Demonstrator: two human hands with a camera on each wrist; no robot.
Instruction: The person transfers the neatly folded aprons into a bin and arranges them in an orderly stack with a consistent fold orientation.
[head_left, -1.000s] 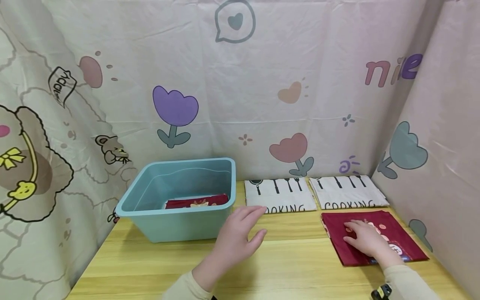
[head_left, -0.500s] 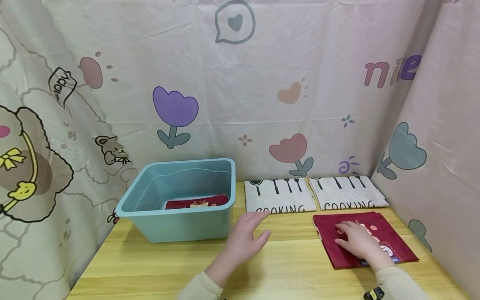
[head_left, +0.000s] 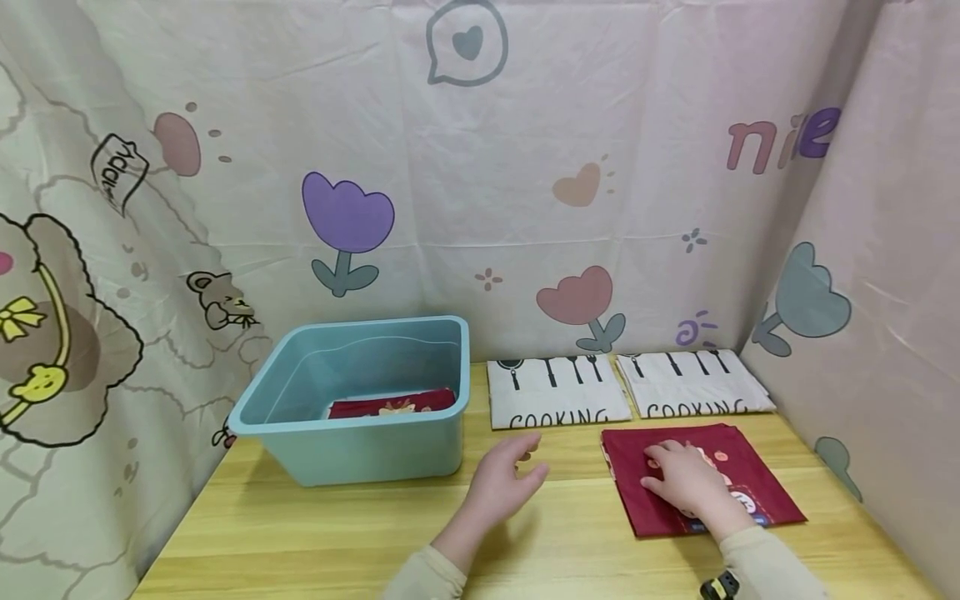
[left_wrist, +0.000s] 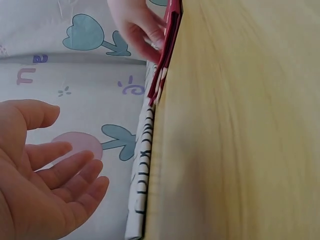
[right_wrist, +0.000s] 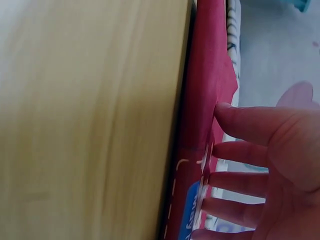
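Note:
A folded dark red cloth (head_left: 622, 479) with printed figures and a blue label lies flat at the right of the table. My right hand (head_left: 686, 479) rests on top of it; the right wrist view shows the fingertips (right_wrist: 225, 112) touching the red fabric with fingers spread, not curled round it. My left hand (head_left: 498, 483) hovers over the wood between the cloth and the tub, fingers loosely bent, holding nothing. In the left wrist view its palm (left_wrist: 35, 200) faces up beside the table edge.
A light blue plastic tub (head_left: 360, 454) stands at the left, with another red folded cloth (head_left: 393, 404) inside. Two white folded cloths, a left one (head_left: 558, 392) and a right one (head_left: 693, 383), lettered COOKING, lie along the back. A printed curtain (head_left: 480, 183) hangs behind.
The red cloth has slid left across the table under my right hand. My left hand has shifted right and slightly nearer the front. The tub and white cloths have stayed put.

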